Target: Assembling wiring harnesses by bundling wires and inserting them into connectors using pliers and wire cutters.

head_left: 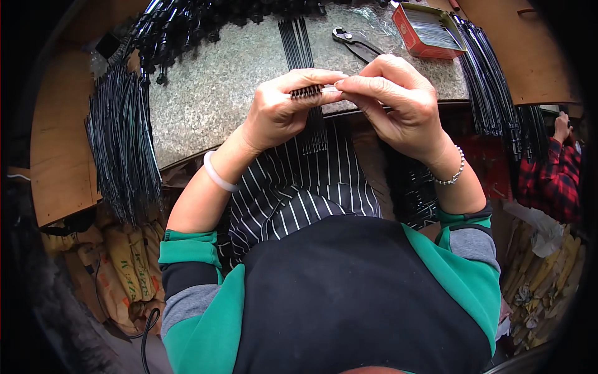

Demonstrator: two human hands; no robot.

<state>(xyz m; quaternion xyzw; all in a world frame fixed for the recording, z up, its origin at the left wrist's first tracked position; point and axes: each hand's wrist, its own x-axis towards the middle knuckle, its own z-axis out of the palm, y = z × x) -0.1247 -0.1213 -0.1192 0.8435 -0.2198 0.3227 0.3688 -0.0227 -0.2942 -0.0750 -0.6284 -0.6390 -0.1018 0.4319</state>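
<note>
My left hand [277, 107] is closed round a short dark ridged piece [306, 91], which looks like a small coil or a row of black ends. Beside it, my right hand [402, 103] pinches at a small pale thing near the left fingertips, too small to name. The two hands nearly touch over the table's near edge. A row of thin black rods [296, 43] lies on the table and passes beneath the left hand. Its pale-tipped ends hang over the edge. Just beyond the right hand lie pliers [354, 40] with dark handles.
On the speckled grey tabletop [199, 106] stands a red box [430, 32] of thin metal pins or wires. Bundles of black rods hang at the left [121, 137] and right [489, 81]. Dark rods pile up at the far side [180, 31]. A co-worker's checked sleeve [551, 177] shows at right.
</note>
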